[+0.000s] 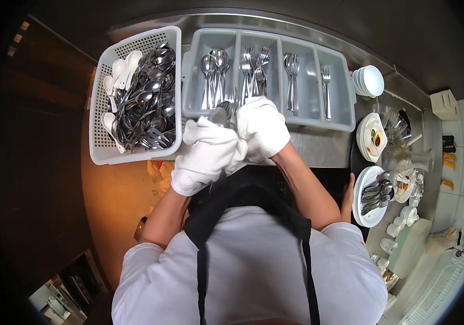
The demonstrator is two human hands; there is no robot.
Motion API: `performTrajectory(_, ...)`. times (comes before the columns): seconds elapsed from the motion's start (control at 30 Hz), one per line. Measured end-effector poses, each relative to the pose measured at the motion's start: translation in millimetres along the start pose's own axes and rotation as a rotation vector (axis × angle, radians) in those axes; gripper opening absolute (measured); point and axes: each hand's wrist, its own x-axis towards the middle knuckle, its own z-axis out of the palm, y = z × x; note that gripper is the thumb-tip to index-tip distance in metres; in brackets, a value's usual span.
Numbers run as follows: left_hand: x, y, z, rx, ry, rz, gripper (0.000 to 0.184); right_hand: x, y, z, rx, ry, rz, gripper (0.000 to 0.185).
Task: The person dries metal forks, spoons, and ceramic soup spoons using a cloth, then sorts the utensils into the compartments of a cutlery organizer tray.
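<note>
White cloth or gloves cover both my hands, which meet in front of the cutlery tray. My left hand (207, 151) is closed around metal cutlery (222, 112); a spoon-like head and what look like fork tines stick up from the grip. My right hand (264, 124) is closed against the same cutlery, its fingers hidden by the white fabric. Just beyond is the grey divided tray (307, 122), with spoons (207, 65), forks (247, 59) and a few mixed pieces in separate compartments. To the left stands a perforated white basket (134, 157) heaped with metal cutlery (153, 97) and white spoons (129, 70).
At the right, another person's hand (348, 197) is beside stacked white plates (370, 219) bearing used cutlery. Behind them are soiled dishes (372, 136), white bowls (371, 81) and glassware (397, 124). A metal counter (318, 149) runs under the tray.
</note>
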Motion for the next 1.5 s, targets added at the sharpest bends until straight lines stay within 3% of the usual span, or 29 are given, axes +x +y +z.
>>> performTrajectory(0.07, 8.6, 8.0, -23.9, -0.661, 0.038, -0.055, 0.020, 32.7, -35.3, -29.5, -0.421, -0.281, -0.266, 0.016)
performTrajectory(0.1, 11.3, 19.0, -40.3, -0.875, -0.041, -0.221, 0.017, 36.1, -47.9, -37.9, -0.476, -0.239, -0.216, 0.012)
performTrajectory(0.17, 12.9, 34.5, -59.2, -1.297, -0.211, -0.570, 0.012, 29.7, -48.6, -35.2, 0.223, -0.094, 0.333, 0.012)
performTrajectory(0.2, 6.1, 21.9, -39.5, -1.532, -0.266, -0.563, 0.013, 26.3, -47.6, -32.1, 0.575, -0.015, 0.602, 0.013)
performTrajectory(0.23, -6.7, -2.1, -4.0, -1.766, -0.319, -0.549, 0.015, 25.9, -46.0, -28.8, 0.557, -0.001, 0.613, 0.014)
performTrajectory(0.27, -11.9, -4.2, 5.0, -1.501, -0.213, -0.413, 0.018, 25.4, -44.4, -25.5, 0.539, 0.014, 0.623, 0.015)
performTrajectory(0.3, -17.2, -6.3, 14.1, -1.214, -0.097, -0.321, 0.022, 25.8, -41.9, -23.2, 0.151, -0.034, 0.369, 0.017)
performTrajectory(0.33, -16.4, -16.5, 16.9, -1.458, -0.242, -0.391, 0.022, 22.8, -37.7, -20.1, -0.232, -0.081, 0.114, 0.018)
performTrajectory(0.37, -15.6, -35.5, 22.2, -1.699, -0.396, -0.461, 0.023, 13.3, -12.8, -17.8, -0.229, -0.101, 0.123, 0.019)
performTrajectory(0.4, -14.8, -27.1, 10.0, -1.640, -0.406, -0.474, 0.023, 3.9, 12.1, -15.5, -0.227, -0.121, 0.131, 0.021)
performTrajectory(0.47, -13.5, -10.0, -14.5, -1.524, -0.429, -0.498, 0.023, -4.4, 34.4, -17.1, -0.445, 0.125, 0.046, 0.022)
performTrajectory(0.53, -19.6, 18.8, -20.2, -0.916, -0.179, -0.282, 0.022, 2.0, 14.6, -26.8, -0.306, -0.072, 0.283, 0.024)
performTrajectory(0.57, -20.5, 23.2, -20.7, -0.674, -0.082, -0.207, 0.021, 0.3, 4.6, -20.0, -0.447, -0.093, 0.200, 0.024)
performTrajectory(0.6, -17.8, 18.9, -17.9, -0.592, -0.060, -0.143, 0.020, 2.5, -6.6, -12.3, -0.592, -0.112, 0.118, 0.024)
performTrajectory(0.67, -13.2, 8.5, -4.7, -0.432, -0.012, -0.019, 0.019, -10.5, -22.3, 15.7, -0.453, -0.107, -0.102, 0.019)
performTrajectory(0.7, -17.6, -4.4, 20.1, -0.288, 0.032, 0.019, 0.015, -7.4, -22.3, 8.8, -0.623, -0.244, -0.080, 0.018)
performTrajectory(0.73, -11.3, 1.3, 12.5, -0.534, -0.085, -0.103, 0.015, 1.7, -28.2, -2.2, -0.789, -0.382, -0.055, 0.018)
performTrajectory(0.87, 14.4, 7.6, -16.3, -1.571, -0.454, -0.451, 0.016, 4.4, -27.9, -14.8, -0.692, -0.382, 0.043, 0.015)
performTrajectory(0.9, 11.5, 21.2, -16.1, -1.439, -0.236, -0.352, 0.018, 1.6, -25.3, -16.5, -0.672, -0.362, 0.042, 0.015)
performTrajectory(1.0, 5.7, 42.4, -27.3, -0.729, -0.116, -0.105, 0.017, 12.1, -24.0, -55.8, -0.321, -0.238, 0.006, 0.024)
performTrajectory(1.07, -6.5, 40.2, -35.3, 0.131, -0.130, 0.292, 0.012, -4.8, 3.1, -50.7, 0.203, -0.126, 0.327, 0.028)
performTrajectory(1.17, 9.0, 63.8, -49.7, 0.614, -0.302, 0.213, 0.007, -32.2, 44.4, -29.6, 0.988, 0.051, 0.764, 0.035)
performTrajectory(1.23, -6.7, 25.9, -10.0, -0.067, -0.051, 0.283, 0.010, -28.9, 30.3, -37.0, 0.774, -0.067, 0.564, 0.030)
performTrajectory(1.27, -5.4, 26.6, -7.3, 0.101, -0.102, 0.242, 0.013, -10.2, -7.7, -49.8, 0.295, -0.223, 0.212, 0.023)
performTrajectory(1.3, -3.2, 28.9, -4.5, 0.269, -0.154, 0.205, 0.016, -17.6, -9.7, -41.1, 0.327, -0.199, 0.267, 0.016)
performTrajectory(1.33, -1.6, 31.0, -2.8, 0.435, -0.207, 0.170, 0.020, -23.9, -12.9, -32.6, 0.359, -0.172, 0.321, 0.026)
performTrajectory(1.37, -3.6, 34.1, -4.7, 0.260, -0.170, 0.103, 0.020, -25.1, -13.2, -28.0, 0.467, -0.130, 0.476, 0.027)
performTrajectory(1.43, -11.1, 43.9, -18.9, -0.084, -0.094, -0.026, 0.020, -22.5, -9.3, -30.3, 0.441, -0.007, 0.490, 0.027)
performTrajectory(1.5, -7.0, 51.3, -34.5, -0.133, -0.088, -0.022, 0.014, -18.7, 2.7, -44.9, 0.173, 0.137, 0.211, 0.026)
